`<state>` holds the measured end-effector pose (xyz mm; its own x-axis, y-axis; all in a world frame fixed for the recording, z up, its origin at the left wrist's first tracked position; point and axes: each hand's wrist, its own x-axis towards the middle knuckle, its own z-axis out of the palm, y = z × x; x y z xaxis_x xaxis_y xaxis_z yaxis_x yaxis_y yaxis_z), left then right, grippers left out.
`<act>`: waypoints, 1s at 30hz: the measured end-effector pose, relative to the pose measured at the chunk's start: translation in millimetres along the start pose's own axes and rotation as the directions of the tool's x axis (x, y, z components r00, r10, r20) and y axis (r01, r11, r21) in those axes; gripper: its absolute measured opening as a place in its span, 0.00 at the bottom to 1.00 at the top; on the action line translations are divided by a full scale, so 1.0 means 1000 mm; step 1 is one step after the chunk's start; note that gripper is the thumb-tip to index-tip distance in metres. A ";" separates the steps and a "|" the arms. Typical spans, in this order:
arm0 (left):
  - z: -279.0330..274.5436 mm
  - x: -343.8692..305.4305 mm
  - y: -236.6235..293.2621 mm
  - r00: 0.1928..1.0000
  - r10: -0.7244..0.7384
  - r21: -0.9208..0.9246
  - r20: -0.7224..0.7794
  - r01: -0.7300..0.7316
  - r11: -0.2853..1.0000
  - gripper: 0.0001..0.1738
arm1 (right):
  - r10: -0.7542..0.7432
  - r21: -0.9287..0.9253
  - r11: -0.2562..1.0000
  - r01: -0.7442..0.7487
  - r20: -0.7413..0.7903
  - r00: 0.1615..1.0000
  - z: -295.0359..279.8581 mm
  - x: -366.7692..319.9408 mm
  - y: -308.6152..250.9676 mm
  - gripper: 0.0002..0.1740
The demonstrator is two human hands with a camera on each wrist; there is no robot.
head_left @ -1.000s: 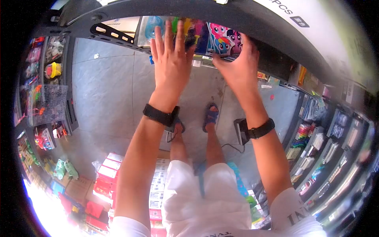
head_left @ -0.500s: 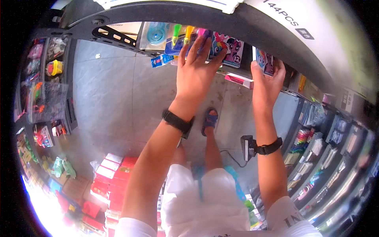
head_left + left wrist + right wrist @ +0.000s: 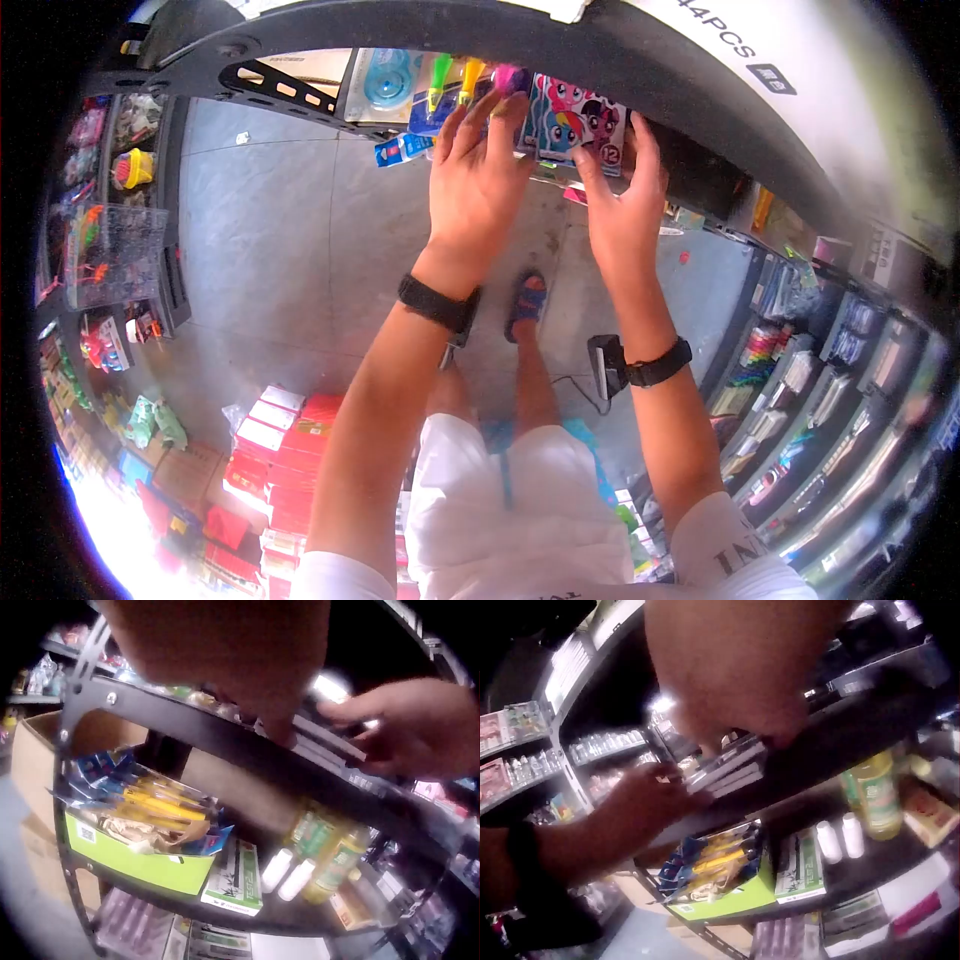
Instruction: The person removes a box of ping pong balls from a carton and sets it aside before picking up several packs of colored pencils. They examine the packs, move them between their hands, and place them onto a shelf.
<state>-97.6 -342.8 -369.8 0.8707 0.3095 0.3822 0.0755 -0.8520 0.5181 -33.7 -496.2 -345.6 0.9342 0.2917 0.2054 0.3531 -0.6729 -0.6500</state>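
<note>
Right hand (image 3: 625, 205) seemingly pinches a flat, glossy box (image 3: 582, 118); left hand (image 3: 477, 190) lies open.

Pony pack (image 3: 590, 128): pink, blue, purple ponies
Pens (image 3: 468, 80): green, yellow, pink
Carton (image 3: 139, 855): lime green
Shorts (image 3: 520, 500): white
Sandal (image 3: 527, 302): blue
Wristbands (image 3: 658, 366): black

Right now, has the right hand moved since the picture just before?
Yes, the right hand has moved left, nearer the slotted shelf bracket.

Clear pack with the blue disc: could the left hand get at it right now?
Probably yes: the left hand is close by and nothing covers the blue-disc pack, though the dark shelf beam above might crowd the reach.
</note>
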 end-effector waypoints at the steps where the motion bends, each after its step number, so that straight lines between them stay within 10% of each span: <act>1: 0.000 0.000 -0.001 1.000 0.000 -0.005 -0.008 0.000 1.000 0.37 | 0.018 0.013 1.000 -0.018 0.018 1.000 -0.001 0.001 0.002 0.35; 30: 0.007 -0.002 0.026 0.988 -0.146 0.041 -0.052 0.149 0.988 0.34 | -0.044 -0.020 0.999 0.043 -0.049 0.998 0.015 0.004 0.020 0.22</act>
<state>-94.1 -368.4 -362.3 0.8237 0.4525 0.3418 0.2237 -0.8131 0.5374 -23.4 -498.6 -368.7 0.9191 0.2875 0.2693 0.3940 -0.6728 -0.6262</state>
